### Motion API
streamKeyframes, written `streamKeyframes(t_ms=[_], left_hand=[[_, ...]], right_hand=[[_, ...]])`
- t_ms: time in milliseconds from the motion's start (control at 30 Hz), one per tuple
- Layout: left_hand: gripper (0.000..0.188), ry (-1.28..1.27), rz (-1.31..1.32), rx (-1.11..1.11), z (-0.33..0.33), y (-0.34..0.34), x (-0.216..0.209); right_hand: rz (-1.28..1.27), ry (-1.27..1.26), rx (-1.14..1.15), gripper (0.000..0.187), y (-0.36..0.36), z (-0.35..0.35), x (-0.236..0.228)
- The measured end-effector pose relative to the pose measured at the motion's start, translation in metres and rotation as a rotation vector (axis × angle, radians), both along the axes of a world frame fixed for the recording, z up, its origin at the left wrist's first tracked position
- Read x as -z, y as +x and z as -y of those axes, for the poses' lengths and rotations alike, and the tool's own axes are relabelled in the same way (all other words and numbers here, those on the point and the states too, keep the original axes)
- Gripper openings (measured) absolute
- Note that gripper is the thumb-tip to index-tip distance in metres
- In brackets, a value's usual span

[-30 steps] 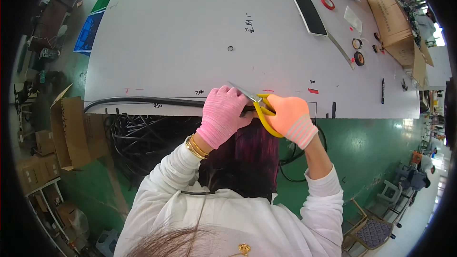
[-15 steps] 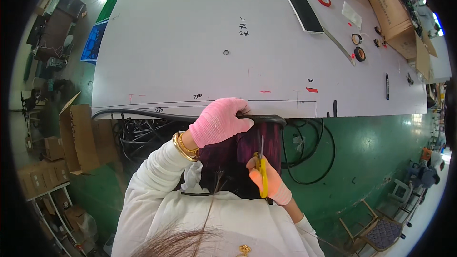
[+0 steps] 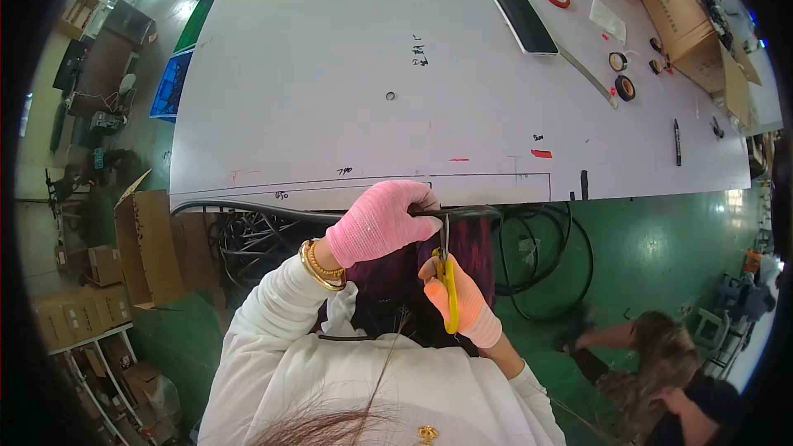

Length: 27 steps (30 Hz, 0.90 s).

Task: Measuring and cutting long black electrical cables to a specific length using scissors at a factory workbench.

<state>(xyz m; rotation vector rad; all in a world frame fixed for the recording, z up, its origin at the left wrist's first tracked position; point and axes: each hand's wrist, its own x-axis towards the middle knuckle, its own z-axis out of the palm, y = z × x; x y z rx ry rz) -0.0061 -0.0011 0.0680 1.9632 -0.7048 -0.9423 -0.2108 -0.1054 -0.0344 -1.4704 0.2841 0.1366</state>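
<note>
My left hand (image 3: 384, 221), in a pink knit glove, is closed around a thick black cable (image 3: 248, 206) that runs along the table's near edge. A short stretch of the cable sticks out to the right of my thumb. My right hand (image 3: 472, 307), in a paler orange-pink glove, grips a pair of scissors (image 3: 451, 296) with yellow handles. Their blades point away from me and reach up to the cable, just right of my left thumb. Whether the blades touch the cable or are parted, I cannot tell.
On the white table (image 3: 314, 107) lie a phone (image 3: 525, 23), a metal ruler (image 3: 588, 77), tape rolls (image 3: 625, 87) and a marker (image 3: 677, 143). Looped black cable (image 3: 591, 256) hangs below the edge. An open carton (image 3: 149, 239) stands at left. Another person (image 3: 661, 372) is at lower right.
My right hand has raised the scissors from below the cable until their tips meet its line. My left hand keeps its hold. Another person has come into view at lower right.
</note>
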Motion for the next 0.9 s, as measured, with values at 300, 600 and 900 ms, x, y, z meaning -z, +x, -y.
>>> streamKeyframes(t_ms=[300, 600, 900], left_hand=[[0.016, -0.036, -0.02, 0.007, -0.001, 0.002, 0.004], [0.043, -0.1, -0.436, 0.346, 0.008, 0.022, -0.006], [0.041, -0.174, -0.413, 0.354, 0.001, 0.02, -0.013]], right_hand=[[-0.185, -0.023, 0.017, 0.029, 0.001, -0.001, -0.013], [-0.378, 0.121, 0.073, 0.032, 0.003, 0.0, -0.045], [-0.018, -0.332, 0.611, 0.027, -0.005, 0.04, -0.045]])
